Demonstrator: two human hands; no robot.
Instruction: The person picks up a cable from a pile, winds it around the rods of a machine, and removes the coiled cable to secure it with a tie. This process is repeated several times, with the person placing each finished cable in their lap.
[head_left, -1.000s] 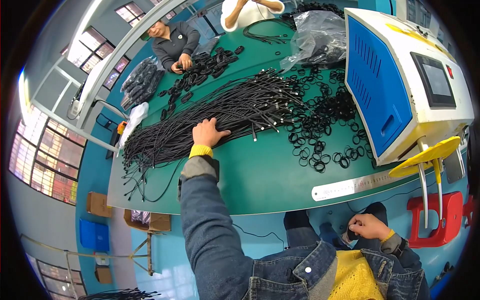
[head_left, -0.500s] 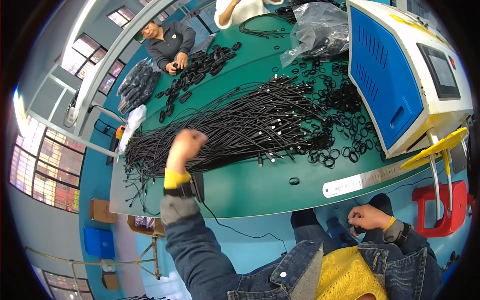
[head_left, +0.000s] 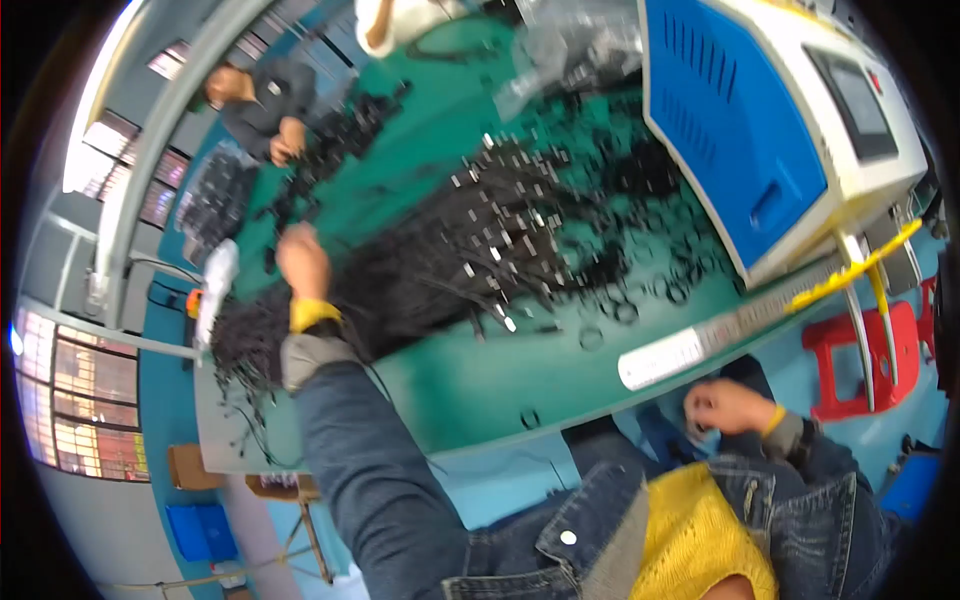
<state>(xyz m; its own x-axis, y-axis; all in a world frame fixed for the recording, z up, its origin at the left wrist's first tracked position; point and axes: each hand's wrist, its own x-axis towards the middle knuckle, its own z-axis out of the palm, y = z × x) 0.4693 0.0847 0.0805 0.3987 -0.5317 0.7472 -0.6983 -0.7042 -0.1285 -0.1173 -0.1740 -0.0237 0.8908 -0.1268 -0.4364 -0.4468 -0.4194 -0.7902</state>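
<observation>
Takes in a barred window (head_left: 95, 400) at the left edge of the frame, then a cardboard box (head_left: 193, 467) and a blue bin (head_left: 200, 530) at lower left. Shows a pale bag (head_left: 217, 290) by the left end of the green worktop (head_left: 430, 400), with dark wrapped bundles (head_left: 215, 190) just above. Has a co-worker (head_left: 255, 115) in a dark top at upper left, with both hands close together beside dark coils (head_left: 345, 130). Reaches with the left grip (head_left: 303, 262) to left of centre, over or just beside the black cables (head_left: 410, 265); too blurred there to tell how far open, or whether touching or holding. Has the cables in a long heap from left of centre to the middle of the frame, with pale tips toward the right. Shows a single ring (head_left: 528, 424) below centre, near the front edge, and a clear bag (head_left: 575, 50) at the top, right of centre, above scattered black rings (head_left: 645, 170). Continues with a steel ruler (head_left: 660, 367) along the front edge. Rests the right grip (head_left: 728, 407) at lower right, above the lap, with fingers curled; cannot tell of any hold. Reaches a blue and white machine (head_left: 740, 130) at upper right, a yellow disc (head_left: 858, 267) and a red stool (head_left: 905, 345)
</observation>
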